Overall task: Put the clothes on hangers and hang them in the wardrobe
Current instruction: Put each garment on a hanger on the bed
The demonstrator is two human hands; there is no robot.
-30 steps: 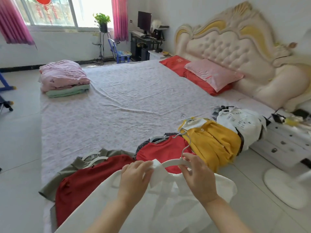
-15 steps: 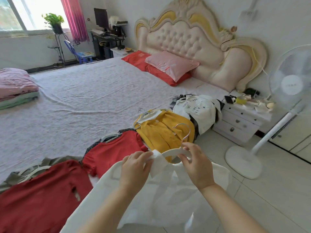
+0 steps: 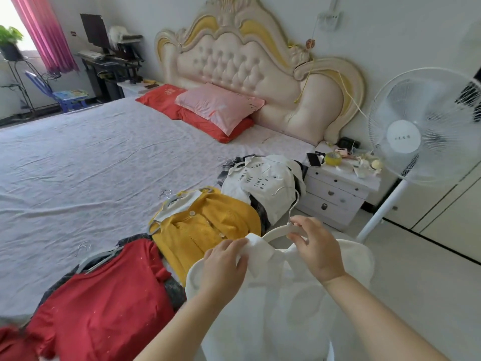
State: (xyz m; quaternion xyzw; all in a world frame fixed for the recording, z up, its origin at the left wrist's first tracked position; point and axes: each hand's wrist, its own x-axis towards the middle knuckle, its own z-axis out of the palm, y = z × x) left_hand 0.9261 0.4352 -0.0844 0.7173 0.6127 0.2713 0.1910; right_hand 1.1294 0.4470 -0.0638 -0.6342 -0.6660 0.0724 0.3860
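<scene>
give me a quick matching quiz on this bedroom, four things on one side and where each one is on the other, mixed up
1 yellow cardigan
2 pink pillow
3 white hanger
4 standing fan

A in the right hand
B on the floor by the nightstand
C on a red pillow
D on the bed, next to the red top

Pairs: 1-D, 2-C, 3-A, 4-B

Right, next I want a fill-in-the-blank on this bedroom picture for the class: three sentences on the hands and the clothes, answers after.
1. The left hand pinches the white shirt's collar while the right hand grips the white ____ that carries it.
2. On the bed, the cardigan between the red top and the printed white top is ____.
3. The pink pillow lies on a ____ pillow.
Answers: hanger, yellow, red.
</scene>
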